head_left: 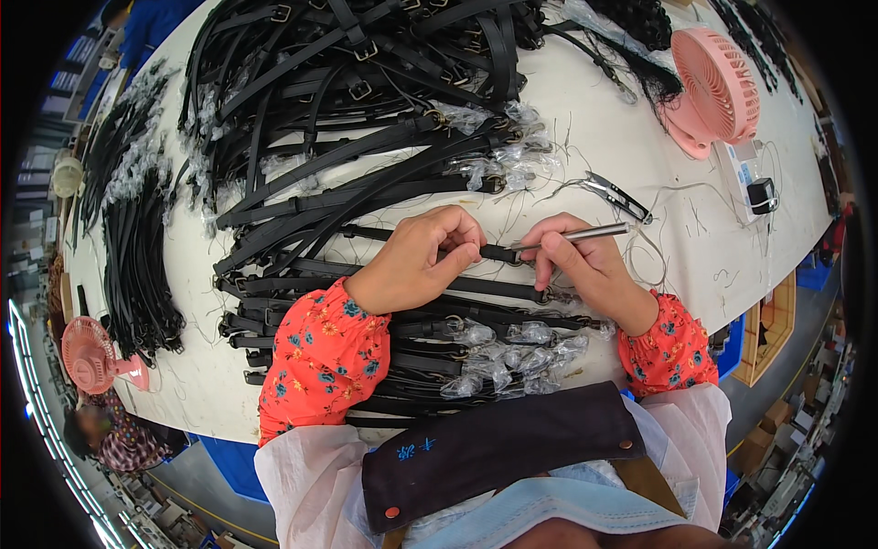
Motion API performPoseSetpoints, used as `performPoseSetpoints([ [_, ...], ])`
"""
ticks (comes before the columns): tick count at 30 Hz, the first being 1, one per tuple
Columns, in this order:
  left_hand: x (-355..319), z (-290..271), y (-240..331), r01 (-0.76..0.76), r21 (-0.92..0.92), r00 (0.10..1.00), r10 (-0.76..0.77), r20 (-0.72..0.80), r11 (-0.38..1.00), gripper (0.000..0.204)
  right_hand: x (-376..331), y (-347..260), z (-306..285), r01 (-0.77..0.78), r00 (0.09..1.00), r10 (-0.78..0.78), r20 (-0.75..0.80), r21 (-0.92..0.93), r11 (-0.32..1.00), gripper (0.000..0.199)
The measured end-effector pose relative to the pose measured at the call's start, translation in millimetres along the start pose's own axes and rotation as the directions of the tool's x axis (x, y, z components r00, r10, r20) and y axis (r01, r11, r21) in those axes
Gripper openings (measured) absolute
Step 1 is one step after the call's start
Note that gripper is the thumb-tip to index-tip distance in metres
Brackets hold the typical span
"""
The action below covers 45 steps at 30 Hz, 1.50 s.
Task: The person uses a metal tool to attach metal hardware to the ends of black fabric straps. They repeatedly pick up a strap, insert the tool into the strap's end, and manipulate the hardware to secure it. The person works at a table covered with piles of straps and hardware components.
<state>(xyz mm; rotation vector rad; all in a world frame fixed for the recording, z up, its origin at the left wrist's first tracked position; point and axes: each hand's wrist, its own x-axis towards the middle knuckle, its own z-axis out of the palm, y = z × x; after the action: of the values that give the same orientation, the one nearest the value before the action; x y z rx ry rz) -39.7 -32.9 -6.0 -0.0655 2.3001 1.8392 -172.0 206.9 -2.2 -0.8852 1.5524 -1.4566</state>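
Note:
Between my two hands runs a narrow black strap [498,253] with a small metal buckle at its right end. My left hand [422,259] is closed in a pinch on the strap, with its thumb and forefinger together. In my right hand [581,263] is a slim silver pen-like tool [596,232], gripped between thumb and fingers. The tool's tip points left and lies at the strap near the buckle; whether it touches cannot be made out. Below the hands lies a row of black buckled belts [494,287], several with clear plastic wrap [512,359] around their buckles.
A large heap of black belts [366,82] covers the table's [677,274] far side. Black scissor-like snips [617,194] lie beyond my right hand. A pink fan [713,87] and a white power strip [739,178] stand at right. More straps [137,274] and another pink fan [89,357] are left.

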Motion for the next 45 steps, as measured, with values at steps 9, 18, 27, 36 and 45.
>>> performPoseSetpoints([
  [9,0,-1,1,0.000,-0.001,1.000,0.000,0.008,1.000,0.008,0,-1,0,0.003,1.000,-0.003,0.003,-0.029,1.000,0.031],
  [18,0,2,-2,-0.038,-0.129,0.999,0.040,0.017,0.991,0.011,-2,4,1,0.100,0.991,-0.116,-0.071,-0.192,0.976,0.020],
  [27,2,16,0,-0.029,-0.112,0.998,0.023,-0.050,0.993,0.008,5,8,10,0.335,0.929,-0.360,0.082,-0.595,0.730,0.034],
  [36,-5,-3,7,0.019,-0.379,0.994,-0.058,-0.091,0.925,0.004,7,7,6,0.317,0.928,-0.368,0.056,-0.636,0.704,0.034],
  [45,0,13,5,-0.227,0.470,0.910,0.358,-0.211,0.853,0.034,10,13,5,0.343,0.905,-0.426,0.006,-0.605,0.719,0.029],
])
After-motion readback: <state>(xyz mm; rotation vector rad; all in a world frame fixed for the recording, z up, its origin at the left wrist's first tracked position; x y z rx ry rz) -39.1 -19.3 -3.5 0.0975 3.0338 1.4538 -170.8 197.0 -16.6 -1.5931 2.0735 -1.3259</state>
